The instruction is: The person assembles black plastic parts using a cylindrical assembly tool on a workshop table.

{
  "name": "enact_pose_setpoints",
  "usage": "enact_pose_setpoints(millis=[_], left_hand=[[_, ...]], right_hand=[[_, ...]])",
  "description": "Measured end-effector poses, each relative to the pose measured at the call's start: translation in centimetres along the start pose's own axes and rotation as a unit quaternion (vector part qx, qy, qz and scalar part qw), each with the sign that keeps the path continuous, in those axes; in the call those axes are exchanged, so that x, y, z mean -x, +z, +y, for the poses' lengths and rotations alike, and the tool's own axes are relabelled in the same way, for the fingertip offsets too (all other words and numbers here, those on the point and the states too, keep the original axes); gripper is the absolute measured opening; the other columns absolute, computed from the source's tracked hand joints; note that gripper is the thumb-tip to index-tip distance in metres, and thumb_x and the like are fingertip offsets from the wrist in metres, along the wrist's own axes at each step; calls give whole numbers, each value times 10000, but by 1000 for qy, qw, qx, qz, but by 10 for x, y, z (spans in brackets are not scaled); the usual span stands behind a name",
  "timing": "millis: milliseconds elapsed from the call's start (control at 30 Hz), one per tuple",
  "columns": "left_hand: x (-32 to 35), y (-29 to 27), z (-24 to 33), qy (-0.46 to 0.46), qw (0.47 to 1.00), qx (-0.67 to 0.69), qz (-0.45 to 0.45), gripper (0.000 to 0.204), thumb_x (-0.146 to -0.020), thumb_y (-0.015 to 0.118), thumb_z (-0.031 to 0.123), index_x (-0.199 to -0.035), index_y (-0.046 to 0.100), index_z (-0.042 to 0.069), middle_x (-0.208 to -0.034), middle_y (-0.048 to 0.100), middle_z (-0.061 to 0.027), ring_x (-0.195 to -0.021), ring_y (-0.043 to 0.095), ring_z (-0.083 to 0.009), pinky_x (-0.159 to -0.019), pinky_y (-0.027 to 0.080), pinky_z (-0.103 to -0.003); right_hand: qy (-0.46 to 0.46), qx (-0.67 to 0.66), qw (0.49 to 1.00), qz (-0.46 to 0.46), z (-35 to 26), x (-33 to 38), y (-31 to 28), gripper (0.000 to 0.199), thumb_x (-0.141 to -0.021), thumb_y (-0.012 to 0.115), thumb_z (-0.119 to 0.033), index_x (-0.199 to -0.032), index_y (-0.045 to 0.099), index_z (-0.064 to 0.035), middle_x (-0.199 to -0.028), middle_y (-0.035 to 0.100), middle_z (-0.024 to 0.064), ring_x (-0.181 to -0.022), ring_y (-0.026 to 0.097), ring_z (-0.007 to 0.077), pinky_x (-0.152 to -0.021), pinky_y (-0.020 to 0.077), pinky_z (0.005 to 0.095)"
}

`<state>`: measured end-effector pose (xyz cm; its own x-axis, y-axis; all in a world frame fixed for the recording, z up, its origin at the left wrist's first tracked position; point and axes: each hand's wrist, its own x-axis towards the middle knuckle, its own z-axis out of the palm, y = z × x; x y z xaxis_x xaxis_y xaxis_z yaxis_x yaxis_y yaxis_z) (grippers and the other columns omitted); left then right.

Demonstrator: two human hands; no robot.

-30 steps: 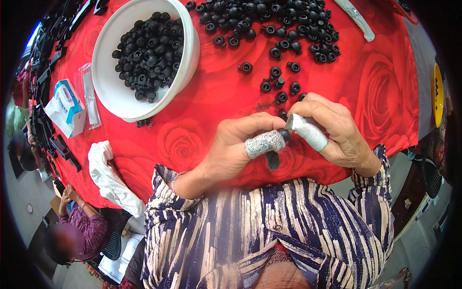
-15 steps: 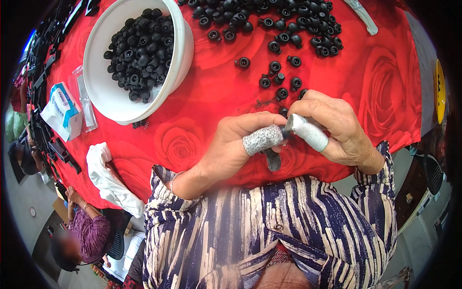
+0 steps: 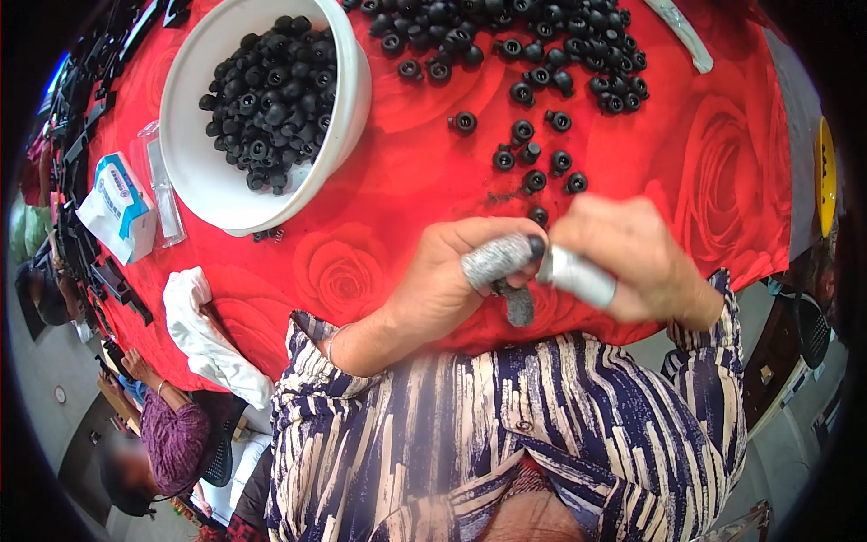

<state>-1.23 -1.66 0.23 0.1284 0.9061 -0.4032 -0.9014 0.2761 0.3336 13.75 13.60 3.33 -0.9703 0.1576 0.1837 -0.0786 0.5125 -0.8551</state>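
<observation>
My left hand [image 3: 442,271] is closed, pinching a small black knobbed plastic part [image 3: 536,246] at its fingertips. Grey speckled sleeves cover its thumb and another finger. Close beside it, my right hand [image 3: 628,257] is curled and smeared by motion, its thumb wrapped in a whitish sleeve. A thin metal blade [image 3: 545,264] shows at its fingertips, partly hidden, near the black part. Just beyond my hands lie several loose black parts [image 3: 534,182] of the same kind on the red cloth.
A white tub [image 3: 354,117] full of black parts stands at the far left; a large pile [image 3: 578,36] lies at the back. A white cloth [image 3: 191,316], tissue pack [image 3: 117,212] and clear plastic box [image 3: 163,199] lie left. A co-worker [image 3: 176,443] sits at lower left.
My right hand has turned and pulled slightly away from the left fingertips. More of the black part shows in my left hand. The view has shifted a little.
</observation>
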Motion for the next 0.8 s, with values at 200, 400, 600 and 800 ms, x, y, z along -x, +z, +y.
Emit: enact_pose_setpoints(millis=[200,400,600,800], left_hand=[[-2,-1,-4,68,995,-75,14,231,-888,605,102,-1089,628,-8,-912,642,-53,-779,580,-102,-708,471,-220],[-4,-1,-2,46,996,-72,-1,248,-893,598,107,-1118,615,3,-923,636,-61,-791,586,-120,-717,474,-233],[-5,-3,-4,49,998,-49,-7,253,-891,596,97,-1127,610,5,-936,625,-76,-812,586,-131,-724,475,-241],[-5,-3,-4,34,997,-72,7,256,-897,590,89,-1136,605,2,-933,624,-74,-813,584,-127,-729,476,-240]], right_hand=[[79,-6,994,78,-4,1,-11,226,-743,683,-17,-941,585,27,-724,547,102,-591,548,215,-515,435,313],[97,-10,993,73,0,3,-2,209,-775,645,-21,-966,574,23,-759,545,116,-633,568,231,-546,440,313],[103,-17,993,50,-2,1,-2,214,-764,637,-20,-966,573,13,-781,543,119,-652,577,250,-556,448,327],[92,-4,994,57,1,4,1,170,-814,628,-56,-939,557,33,-728,503,99,-604,518,204,-537,396,299]])
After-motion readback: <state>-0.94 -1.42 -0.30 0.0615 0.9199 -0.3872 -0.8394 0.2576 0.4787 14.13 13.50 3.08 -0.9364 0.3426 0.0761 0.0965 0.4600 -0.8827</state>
